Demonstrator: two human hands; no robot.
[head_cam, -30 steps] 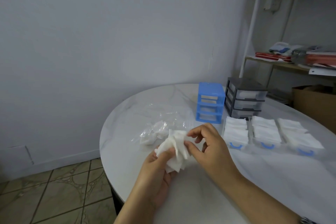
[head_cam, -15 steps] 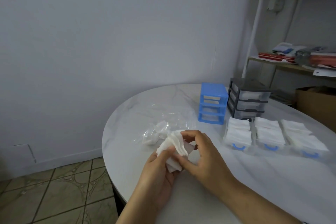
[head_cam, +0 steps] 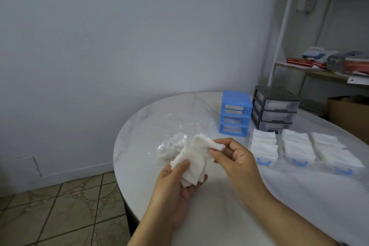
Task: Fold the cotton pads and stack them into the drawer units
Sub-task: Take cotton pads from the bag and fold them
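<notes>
Nearby, plastic bag (head_cam: 179, 132), blue drawer unit (head_cam: 235, 114), filled drawers (head_cam: 295, 146).

I see white pads (head_cam: 194, 158), and more white pads heaped in three clear drawers (head_cam: 303, 161) with blue handles. One unit (head_cam: 235, 113) is bright blue, the other (head_cam: 274, 111) dark grey with clear fronts. The counter (head_cam: 259, 195) is white marble with faint grey veins. The floor (head_cam: 60, 209) has beige patterned tiles, and the wall (head_cam: 119, 36) is pale grey.
</notes>
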